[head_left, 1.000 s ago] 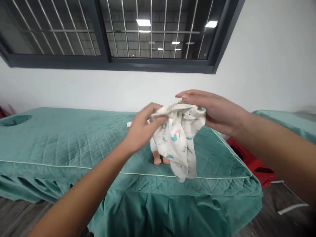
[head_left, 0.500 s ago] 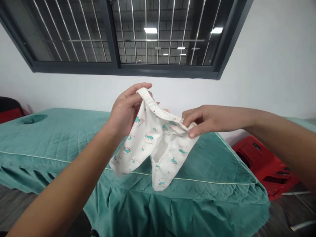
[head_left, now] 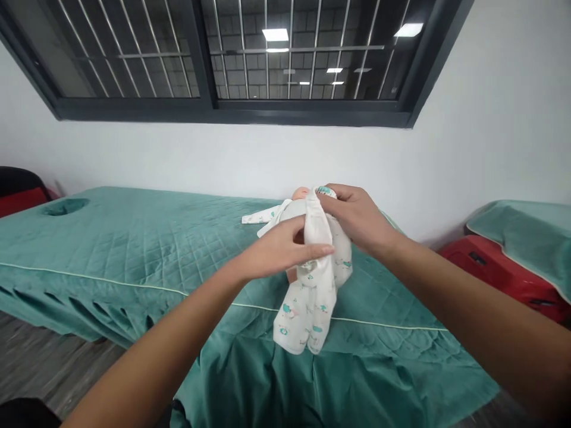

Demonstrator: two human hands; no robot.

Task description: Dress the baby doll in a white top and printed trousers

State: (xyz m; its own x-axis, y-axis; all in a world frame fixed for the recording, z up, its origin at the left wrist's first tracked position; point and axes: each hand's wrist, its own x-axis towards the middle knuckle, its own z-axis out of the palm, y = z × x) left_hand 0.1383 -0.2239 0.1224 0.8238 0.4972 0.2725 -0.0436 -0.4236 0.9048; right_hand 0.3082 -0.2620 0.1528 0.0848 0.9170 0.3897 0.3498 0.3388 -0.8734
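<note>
White baby pants [head_left: 307,315] with a green and pink print hang between my hands, legs downward. My left hand [head_left: 285,246] holds them at the left side, thumb in front and the other fingers partly hidden by the cloth. My right hand [head_left: 357,214] pinches the bunched waistband at the upper right. Behind the pants, what looks like a baby doll [head_left: 300,193] lies on the bed, mostly hidden. A white printed sleeve [head_left: 261,217] stretches out to its left.
A green quilted bed [head_left: 134,238] with a face hole [head_left: 66,206] at the left end stands against the wall. Red plastic stools [head_left: 486,261] are at the right, partly under green cloth [head_left: 526,229]. A barred window [head_left: 289,110] is above.
The pants turned from spread wide to gathered and narrow. My hands came closer together, the left moving right and downward. The doll and its sleeve now show behind the pants.
</note>
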